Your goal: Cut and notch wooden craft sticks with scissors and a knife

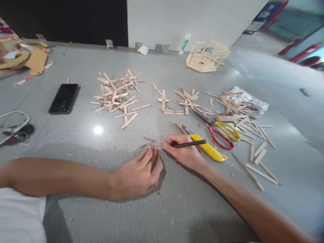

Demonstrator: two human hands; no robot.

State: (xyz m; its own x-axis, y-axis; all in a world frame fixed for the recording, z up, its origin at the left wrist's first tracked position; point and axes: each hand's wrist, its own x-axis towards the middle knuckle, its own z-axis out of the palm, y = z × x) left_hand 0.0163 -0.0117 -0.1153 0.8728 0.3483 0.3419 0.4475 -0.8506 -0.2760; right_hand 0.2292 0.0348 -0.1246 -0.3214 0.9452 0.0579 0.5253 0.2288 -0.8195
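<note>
My right hand (186,151) is closed around a dark pen (191,143), its tip hidden by the fingers. My left hand (143,172) pinches a small wooden stick (159,149) against the grey table; only a short piece of the stick shows between the two hands. Just beyond the fingertips lie small dark slivers (150,139). A yellow utility knife (211,151) rests beside my right hand, partly behind it. Past the knife are scissors (225,135) with one red and one yellow handle loop.
Crossed wooden sticks (113,98) lie in a pile at centre left, with loose sticks (238,108) at right. A phone (64,98) rests at left. Near the back wall stand a stick frame (207,57) and a green-and-white tube (185,44). Cardboard (36,60) sits far left.
</note>
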